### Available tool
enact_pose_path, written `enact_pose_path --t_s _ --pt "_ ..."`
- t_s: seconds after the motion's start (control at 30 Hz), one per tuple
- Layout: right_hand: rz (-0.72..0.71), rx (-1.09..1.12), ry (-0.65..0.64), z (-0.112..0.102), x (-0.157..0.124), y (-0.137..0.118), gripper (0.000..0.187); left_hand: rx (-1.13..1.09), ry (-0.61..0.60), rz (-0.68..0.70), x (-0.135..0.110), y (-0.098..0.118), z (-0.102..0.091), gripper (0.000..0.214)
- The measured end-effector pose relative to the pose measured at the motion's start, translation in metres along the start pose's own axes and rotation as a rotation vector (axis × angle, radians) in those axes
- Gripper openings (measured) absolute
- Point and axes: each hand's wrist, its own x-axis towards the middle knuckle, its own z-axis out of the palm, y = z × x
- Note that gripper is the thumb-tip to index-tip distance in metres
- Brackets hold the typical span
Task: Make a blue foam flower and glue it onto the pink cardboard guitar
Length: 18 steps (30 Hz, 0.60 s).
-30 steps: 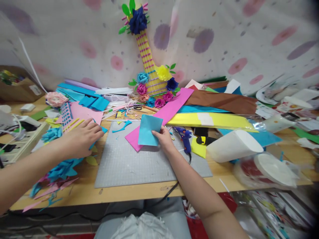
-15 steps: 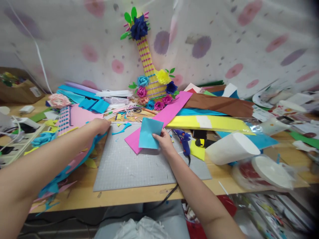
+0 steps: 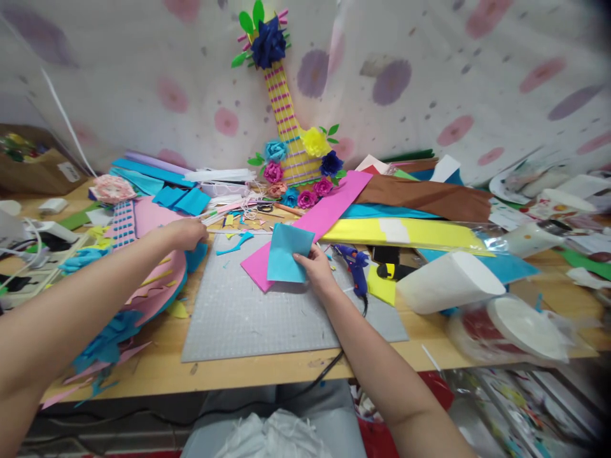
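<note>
Craft counter (image 3: 238,378) strewn with coloured paper (image 3: 424,197). The right hand (image 3: 317,270) holds a light-blue sheet (image 3: 286,254) by its right side, in front of a magenta strip (image 3: 344,198) on a grey cutting mat (image 3: 229,318). The left hand (image 3: 189,234) is over a pink-and-blue guitar shape (image 3: 174,270), its grip unclear. A blue glue gun (image 3: 356,267) lies to the right; a yellow flowered guitar shape (image 3: 282,111) stands behind

Square blue sheet (image 3: 289,249): paper, smooth, matt; magenta strip (image 3: 329,208): paper-like, smooth, matt; cutting mat (image 3: 248,324): matt, flecked surface; tabletop (image 3: 248,375): wood, low sheen; brown sheet (image 3: 424,197): matt, creased; yellow bundle (image 3: 351,231): matt, partly under glossy clear plastic; glue gun (image 3: 354,262): smooth plastic; white roll (image 3: 439,289): smooth, matt
</note>
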Motion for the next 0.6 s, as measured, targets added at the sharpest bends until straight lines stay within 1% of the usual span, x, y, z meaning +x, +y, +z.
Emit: enact_pose_path --t_s 0.03,0.07,0.1,0.13,0.17,0.23,0.3,0.33,0.37,0.43,0.47,0.53,0.6 --pt "-0.006 0.009 0.006 0.000 0.000 -0.001 0.034 0.049 -0.068 0.020 0.000 0.003 -0.008 0.011" --pt "-0.010 0.018 0.012 0.000 0.001 -0.001 0.034 0.081 -0.102 -0.002 0.000 0.007 -0.016 0.010" --pt "-0.010 0.028 0.014 0.000 0.001 -0.003 0.034 0.076 -0.074 -0.035 0.001 0.012 -0.023 0.011" --pt "-0.009 0.039 0.012 0.000 0.001 -0.004 0.035 0.040 -0.002 -0.056 0.000 0.017 -0.029 0.016" --pt "-0.004 0.054 0.007 0.001 0.001 -0.007 0.035 -0.028 0.106 -0.083 0.000 0.023 -0.033 0.022" --pt "0.010 0.105 -0.001 0.001 0.001 -0.014 0.037 -0.257 0.344 -0.127 -0.002 0.039 -0.032 0.031" --pt "0.027 0.161 -0.004 0.002 0.001 -0.025 0.037 -0.571 0.522 -0.100 -0.004 0.058 -0.019 0.036" --pt "0.037 0.180 -0.007 0.002 0.001 -0.030 0.036 -0.728 0.559 -0.078 -0.006 0.069 -0.009 0.037" --pt "0.046 0.195 -0.015 0.002 0.001 -0.036 0.036 -0.866 0.563 -0.063 -0.008 0.079 0.002 0.039" --pt "0.077 0.219 -0.064 0.003 0.001 -0.047 0.038 -1.088 0.598 -0.079 -0.011 0.099 0.026 0.040" --pt "0.105 0.224 -0.106 0.003 0.000 -0.052 0.040 -1.166 0.580 -0.090 -0.013 0.108 0.037 0.040" --pt "0.185 0.212 -0.207 0.005 -0.001 -0.058 0.044 -1.331 0.493 -0.117 -0.015 0.119 0.055 0.041" --pt "0.265 0.190 -0.298 0.009 -0.002 -0.060 0.045 -1.431 0.453 -0.156 -0.015 0.124 0.066 0.042"
